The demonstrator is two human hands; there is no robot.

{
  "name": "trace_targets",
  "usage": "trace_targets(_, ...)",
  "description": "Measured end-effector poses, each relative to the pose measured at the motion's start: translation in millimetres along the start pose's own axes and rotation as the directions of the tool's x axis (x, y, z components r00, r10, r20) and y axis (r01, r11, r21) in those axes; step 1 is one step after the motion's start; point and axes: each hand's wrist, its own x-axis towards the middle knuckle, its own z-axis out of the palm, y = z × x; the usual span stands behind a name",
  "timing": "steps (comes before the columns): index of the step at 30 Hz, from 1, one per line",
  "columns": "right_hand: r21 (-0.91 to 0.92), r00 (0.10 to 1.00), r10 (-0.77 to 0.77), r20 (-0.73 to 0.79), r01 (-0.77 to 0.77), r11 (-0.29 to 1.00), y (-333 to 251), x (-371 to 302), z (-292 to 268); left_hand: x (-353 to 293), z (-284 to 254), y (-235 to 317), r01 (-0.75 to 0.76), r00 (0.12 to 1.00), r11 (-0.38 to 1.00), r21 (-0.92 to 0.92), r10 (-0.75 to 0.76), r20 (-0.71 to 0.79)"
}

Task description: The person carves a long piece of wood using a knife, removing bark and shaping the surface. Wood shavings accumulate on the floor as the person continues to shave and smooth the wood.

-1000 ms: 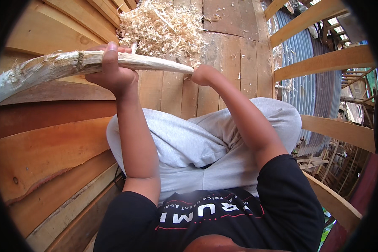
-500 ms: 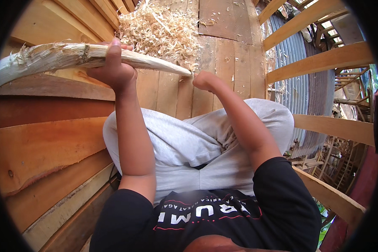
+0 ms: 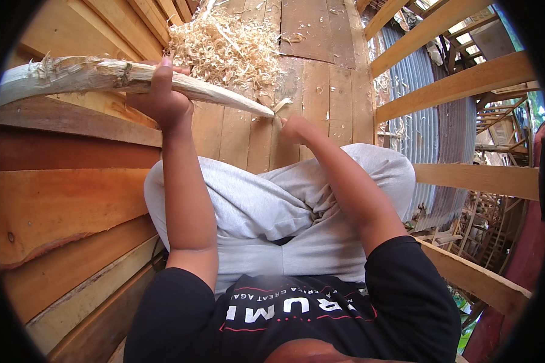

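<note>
A long, pale, peeled wooden pole (image 3: 221, 94) runs from the far left to a tapered tip in front of me. My left hand (image 3: 163, 100) is wrapped around it from below, its thumb up against the near side. My right hand (image 3: 298, 130) is closed right beside the tip. A small sliver of what looks like a blade shows between that fist and the wood, but most of what it grips is hidden. At the tip, a fresh curl of wood shaving (image 3: 283, 104) sticks up. The pole's left part is rougher, with frayed fibres.
A heap of wood shavings (image 3: 227, 51) lies on the plank floor (image 3: 236, 136) ahead. Stacked boards (image 3: 66, 206) form the left side. Wooden rails (image 3: 460, 91) stand on the right, with corrugated metal sheets (image 3: 421, 115) beyond. My crossed legs (image 3: 272, 199) are below my hands.
The shaving at the pole's tip has grown into a longer curl. My right fist has shifted slightly toward me, and the view has moved a little.
</note>
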Motion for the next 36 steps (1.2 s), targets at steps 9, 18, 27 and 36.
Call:
trace_targets(9,-0.136,1.0,0.006,0.011,-0.004,0.991,7,-3,-1,14,-7,37,0.08,0.989,0.987,-0.138,-0.06,0.138)
trace_targets(18,-0.063,0.973,-0.111,-0.201,0.1,0.993,0,-10,-36,13,-8,58,0.116,0.974,0.983,-0.146,-0.084,0.209)
trace_targets(27,0.152,0.87,-0.087,-0.486,0.182,0.971,36,14,-56,-5,6,72,0.248,0.883,0.941,-0.23,-0.122,0.452)
trace_targets(36,0.151,0.91,-0.056,-0.411,0.129,0.98,17,35,-32,-23,18,75,0.219,0.842,0.93,-0.295,-0.027,0.539)
